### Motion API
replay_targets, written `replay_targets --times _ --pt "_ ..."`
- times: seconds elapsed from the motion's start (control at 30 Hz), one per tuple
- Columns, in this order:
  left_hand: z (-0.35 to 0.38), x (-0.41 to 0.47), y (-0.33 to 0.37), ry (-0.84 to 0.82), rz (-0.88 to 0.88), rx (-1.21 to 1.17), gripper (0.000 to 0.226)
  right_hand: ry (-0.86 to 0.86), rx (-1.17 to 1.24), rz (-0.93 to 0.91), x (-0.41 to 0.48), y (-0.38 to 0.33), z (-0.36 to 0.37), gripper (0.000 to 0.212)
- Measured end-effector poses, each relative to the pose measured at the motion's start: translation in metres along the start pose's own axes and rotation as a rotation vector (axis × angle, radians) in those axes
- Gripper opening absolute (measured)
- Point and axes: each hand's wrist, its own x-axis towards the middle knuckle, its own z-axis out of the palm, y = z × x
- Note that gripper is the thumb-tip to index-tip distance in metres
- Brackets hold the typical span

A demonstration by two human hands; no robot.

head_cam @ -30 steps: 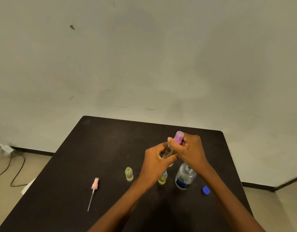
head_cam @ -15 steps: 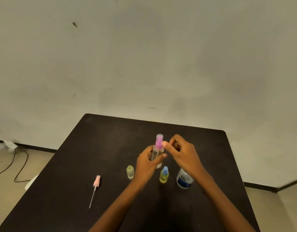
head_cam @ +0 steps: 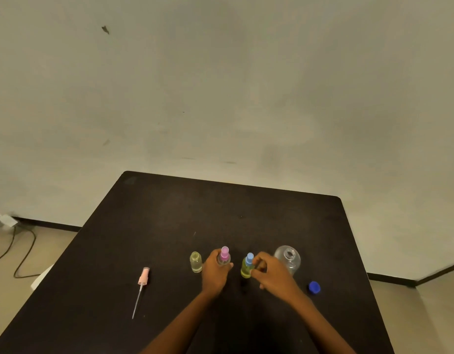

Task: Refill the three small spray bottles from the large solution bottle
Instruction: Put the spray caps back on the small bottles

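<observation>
Two grips — left hand (head_cam: 214, 275) curls round the pink-capped bottle (head_cam: 224, 257), right hand (head_cam: 272, 275) pinches the blue-capped bottle (head_cam: 246, 269)

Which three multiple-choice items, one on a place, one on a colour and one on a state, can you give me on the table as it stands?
1. The loose blue cap lies:
A. right of the large bottle
B. on the floor
C. screwed onto the large bottle

2. The left hand holds a spray bottle; its top is:
A. blue
B. pink
C. white

3. The leftmost small bottle is:
A. capped
B. lying on its side
C. upright with a bare mouth

Answers:
1 A: the cap sits on the table, right of the large bottle and nearer the camera.
2 B: a pink top shows above the fingers.
3 C: its mouth is uncovered, and a pink spray head lies apart to its left.
</observation>
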Motion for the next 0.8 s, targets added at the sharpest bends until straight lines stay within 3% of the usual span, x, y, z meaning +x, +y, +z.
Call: replay_targets --times 0.63,0.8 --pt "0.002 0.005 -0.008 -0.102 -0.051 0.079 0.039 0.043 0.005 0.022 0.011 0.009 0.014 0.011" --pt "-0.001 0.004 -0.024 -0.14 -0.063 0.043 0.066 0.04 0.004 0.051 0.01 0.009 0.014 0.015"
